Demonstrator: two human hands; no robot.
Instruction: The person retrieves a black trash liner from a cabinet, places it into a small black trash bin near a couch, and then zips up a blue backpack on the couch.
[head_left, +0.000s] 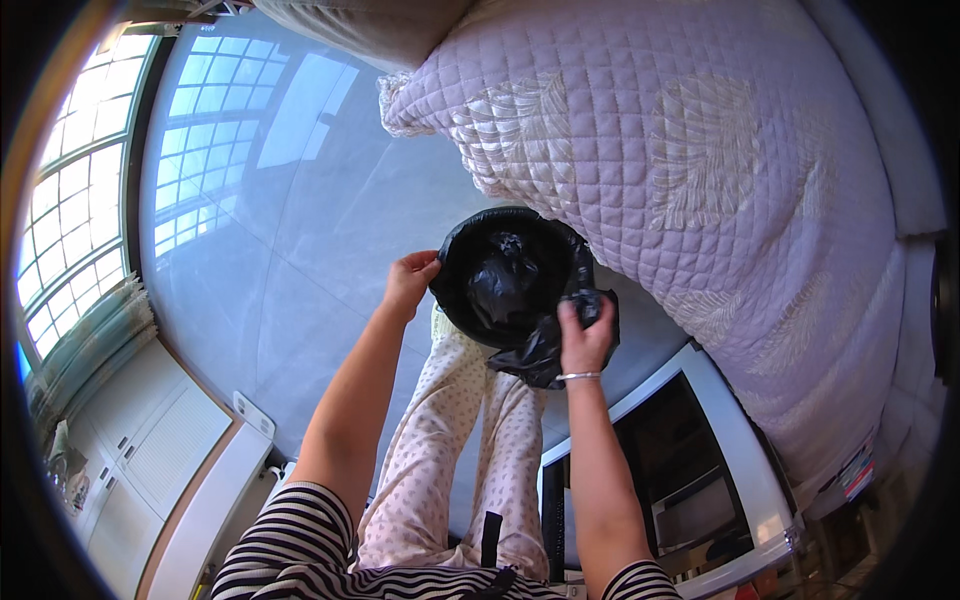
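Note:
A round bin lined with a black plastic bag (502, 277) is in front of my legs, beside the hanging edge of a quilted bedspread. My left hand (412, 281) pinches the bag-covered rim at the bin's left side. Gathered black plastic (596, 307) is in my right hand (586, 337) at the bin's lower right, with a loose fold hanging below the rim. The bin's outer wall is mostly hidden by the bag.
The lilac quilted bedspread (615, 150) covers a bed at the right. A glass-fronted cabinet or screen with a pale frame (679, 375) stands at the lower right. White cupboards (142, 450) and windows (82, 165) line the left. The glossy tiled floor (315, 210) reflects the windows.

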